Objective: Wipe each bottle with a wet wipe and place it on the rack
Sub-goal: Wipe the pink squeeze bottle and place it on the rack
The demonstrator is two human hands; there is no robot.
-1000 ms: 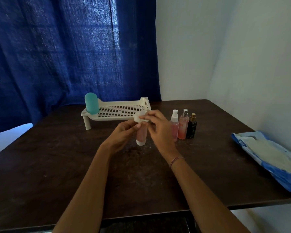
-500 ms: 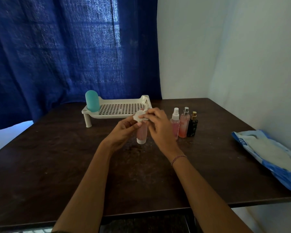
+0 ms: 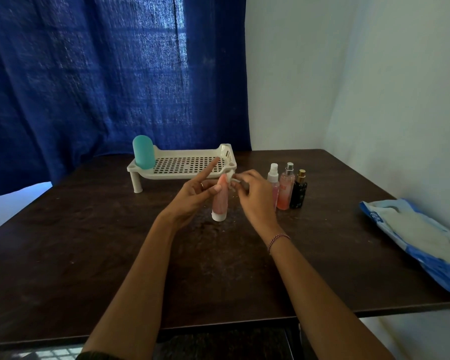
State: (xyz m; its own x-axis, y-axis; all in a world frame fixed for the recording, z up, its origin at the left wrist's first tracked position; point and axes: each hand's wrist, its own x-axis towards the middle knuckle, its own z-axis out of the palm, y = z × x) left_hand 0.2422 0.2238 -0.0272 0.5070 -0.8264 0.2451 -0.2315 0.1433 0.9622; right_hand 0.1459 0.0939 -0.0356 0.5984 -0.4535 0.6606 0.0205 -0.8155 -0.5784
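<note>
Left hand (image 3: 192, 196): at 9 o'clock of the pink tube bottle (image 3: 220, 203), holding it with thumb and curled fingers; index finger straight and raised.
Right hand (image 3: 255, 198): at 3 o'clock of the tube, pinching a crumpled wet wipe (image 3: 230, 177) against its top end.
Pink tube bottle: upright, white cap down, mid-table (image 3: 89, 242).
Rack (image 3: 182, 175): at 11 o'clock of the tube; teal bottle (image 3: 143, 152) stands at its left end.
Spray bottles (image 3: 285, 190): three in a row at 2 o'clock, just beside the right hand.
Wipes pack (image 3: 413, 229): at 3 o'clock, on the table's right edge.
</note>
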